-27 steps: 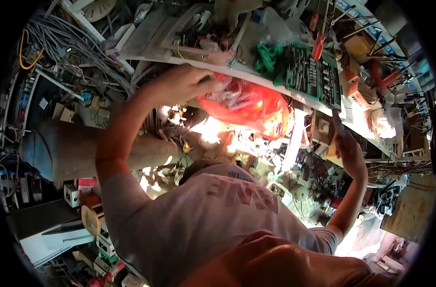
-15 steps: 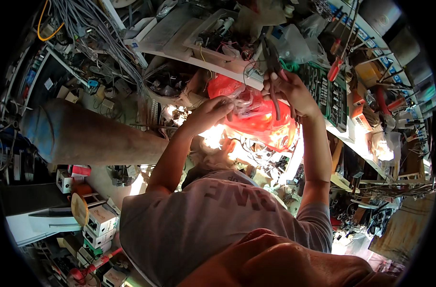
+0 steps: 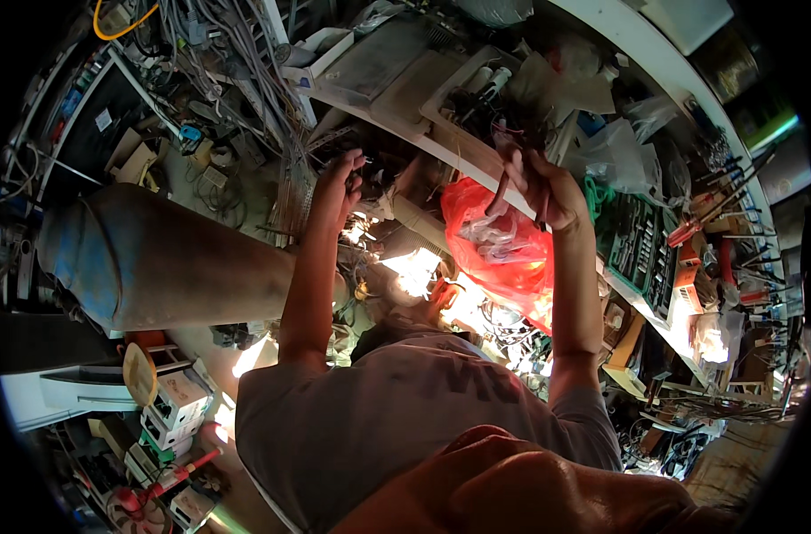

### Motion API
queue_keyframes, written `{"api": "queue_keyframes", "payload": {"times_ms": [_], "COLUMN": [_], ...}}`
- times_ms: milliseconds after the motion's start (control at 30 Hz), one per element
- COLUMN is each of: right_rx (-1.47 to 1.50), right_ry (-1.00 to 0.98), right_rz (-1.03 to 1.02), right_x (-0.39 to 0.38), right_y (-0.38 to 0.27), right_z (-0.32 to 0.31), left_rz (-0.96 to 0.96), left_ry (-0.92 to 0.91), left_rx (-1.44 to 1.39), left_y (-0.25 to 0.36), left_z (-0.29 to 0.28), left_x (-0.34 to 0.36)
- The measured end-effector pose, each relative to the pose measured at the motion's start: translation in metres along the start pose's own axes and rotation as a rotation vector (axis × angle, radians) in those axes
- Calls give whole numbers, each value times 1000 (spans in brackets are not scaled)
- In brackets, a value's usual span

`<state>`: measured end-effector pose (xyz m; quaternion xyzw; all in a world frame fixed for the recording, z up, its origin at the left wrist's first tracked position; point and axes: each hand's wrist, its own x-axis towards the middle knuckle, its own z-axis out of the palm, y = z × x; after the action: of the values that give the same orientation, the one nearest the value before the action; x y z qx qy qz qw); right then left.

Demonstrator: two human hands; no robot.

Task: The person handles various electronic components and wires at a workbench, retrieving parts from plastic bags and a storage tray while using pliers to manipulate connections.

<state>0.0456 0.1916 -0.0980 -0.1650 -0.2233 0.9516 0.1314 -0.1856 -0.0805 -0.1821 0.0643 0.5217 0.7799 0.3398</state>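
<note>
My right hand (image 3: 552, 191) is closed around a pair of pliers with reddish-brown handles (image 3: 496, 198), in front of the workbench edge. The jaws point away from me and blend into the dark clutter behind. Below and left of that hand hangs a red plastic bag (image 3: 490, 245) with clear plastic in its top. My left hand (image 3: 339, 185) is raised well apart from the bag, near a bundle of grey cables. Its fingers are loosely bent with gaps between them, and nothing shows in them.
The workbench edge (image 3: 405, 133) runs across ahead of me, with a shallow tray of parts (image 3: 477, 89) on it. A green socket set case (image 3: 641, 258) lies at the right, by a red-handled screwdriver (image 3: 686, 233). A large rusty metal cylinder (image 3: 183, 262) stands at the left.
My left hand has moved left, away from the red bag. My right hand keeps the pliers, whose jaws now show less. The view has shifted, and the bag's front is more exposed.
</note>
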Motion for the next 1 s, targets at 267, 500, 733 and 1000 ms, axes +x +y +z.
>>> {"api": "queue_keyframes", "payload": {"times_ms": [267, 500, 733, 1000], "right_rx": [293, 477, 311, 280], "right_ry": [-120, -415, -184, -145], "right_rz": [-32, 13, -157, -164], "right_x": [-16, -24, -23, -29], "right_y": [35, 39, 43, 55], "right_z": [-4, 0, 0, 7], "left_rz": [-186, -169, 66, 33], "left_ry": [-50, -98, -71, -72], "left_rx": [-192, -89, 69, 363], "left_y": [18, 41, 71, 95], "left_z": [-4, 29, 37, 47], "left_x": [140, 142, 179, 288]}}
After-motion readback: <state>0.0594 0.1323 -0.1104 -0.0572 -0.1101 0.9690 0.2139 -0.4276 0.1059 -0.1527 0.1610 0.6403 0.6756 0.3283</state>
